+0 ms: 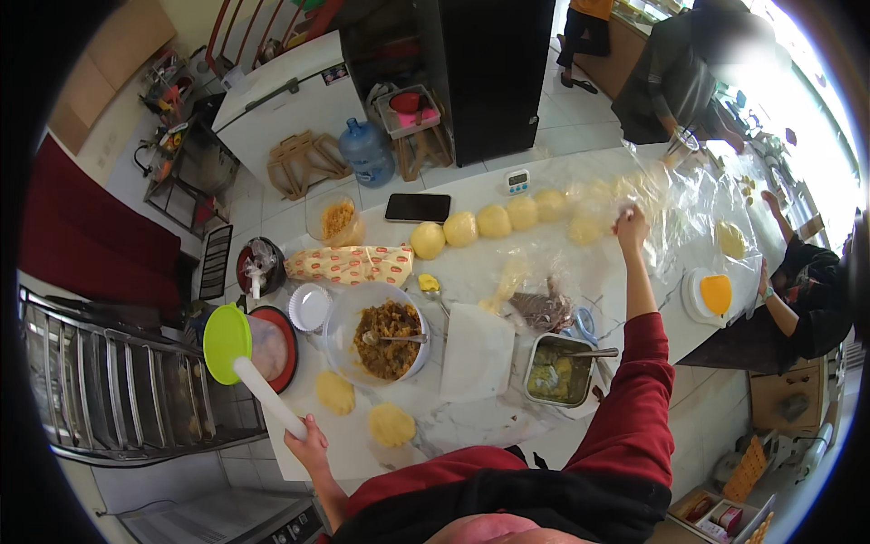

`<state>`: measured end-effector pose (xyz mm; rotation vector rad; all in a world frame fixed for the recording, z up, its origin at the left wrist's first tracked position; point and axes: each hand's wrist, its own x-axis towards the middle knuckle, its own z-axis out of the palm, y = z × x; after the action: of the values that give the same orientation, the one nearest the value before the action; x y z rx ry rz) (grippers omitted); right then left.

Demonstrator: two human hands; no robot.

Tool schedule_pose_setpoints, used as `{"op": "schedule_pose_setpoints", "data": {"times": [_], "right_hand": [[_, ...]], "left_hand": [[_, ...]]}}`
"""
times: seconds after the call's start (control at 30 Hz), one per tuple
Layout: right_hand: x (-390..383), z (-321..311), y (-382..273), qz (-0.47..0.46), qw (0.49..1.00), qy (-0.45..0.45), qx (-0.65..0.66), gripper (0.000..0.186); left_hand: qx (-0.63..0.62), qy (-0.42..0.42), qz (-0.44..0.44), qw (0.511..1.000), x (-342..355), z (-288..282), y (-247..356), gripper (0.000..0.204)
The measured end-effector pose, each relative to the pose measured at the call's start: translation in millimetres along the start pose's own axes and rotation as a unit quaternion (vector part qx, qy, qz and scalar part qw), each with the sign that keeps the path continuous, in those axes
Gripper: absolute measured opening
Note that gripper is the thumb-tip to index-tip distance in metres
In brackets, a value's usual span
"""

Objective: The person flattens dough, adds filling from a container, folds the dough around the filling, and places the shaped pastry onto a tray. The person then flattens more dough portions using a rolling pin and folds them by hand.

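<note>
Green-lidded press [228, 343] at 9 o'clock; dough balls [494, 221] in a row at 12.
I note the left hand [308, 442] clenched on the press's white handle [269, 396], and the right hand [631, 223] reaching to the plastic sheet [689, 204] at 1 o'clock, its grip unclear. I judge it best to pull the sheet flat and keep the press steady.

Glossy white marble-look table [471, 195], crinkly clear plastic sheet [698, 195], matt yellow dough balls [494, 220], shiny metal tray [535, 349].
</note>
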<state>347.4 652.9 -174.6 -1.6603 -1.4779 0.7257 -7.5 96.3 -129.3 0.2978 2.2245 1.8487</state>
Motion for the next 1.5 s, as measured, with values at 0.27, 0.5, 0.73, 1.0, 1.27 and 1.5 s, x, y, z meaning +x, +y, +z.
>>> {"op": "schedule_pose_setpoints", "data": {"times": [0.27,0.5,0.73,1.0,1.27,1.5], "right_hand": [[-26.5,18.4,-4.0,-0.168,0.967,0.151,0.115,0.060],[-41.7,83.7,38.9,-0.141,0.962,0.004,-0.233,0.069],[22.9,99.0,90.3,-0.064,0.991,-0.048,0.106,0.055],[-81.3,-49.6,-8.4,-0.090,0.995,-0.033,-0.030,0.041],[-245.6,-138.5,-57.6,0.007,0.860,-0.153,0.487,0.066],[-443.0,-18.9,-125.2,-0.065,0.805,-0.431,0.403,0.060]], "left_hand": [[-0.001,-0.007,0.028,1.000,-0.5,3.8,4.9,0.023],[-0.030,-0.006,0.020,0.999,-1.2,7.6,4.9,0.023],[-0.009,-0.037,0.015,0.999,3.6,5.5,1.3,0.023],[-0.042,-0.013,0.010,0.999,21.6,-25.9,-8.3,0.022],[-0.123,-0.052,0.006,0.991,58.9,-97.0,-36.9,0.020],[-0.140,-0.083,0.020,0.986,86.1,-188.8,-51.9,0.017]]}}
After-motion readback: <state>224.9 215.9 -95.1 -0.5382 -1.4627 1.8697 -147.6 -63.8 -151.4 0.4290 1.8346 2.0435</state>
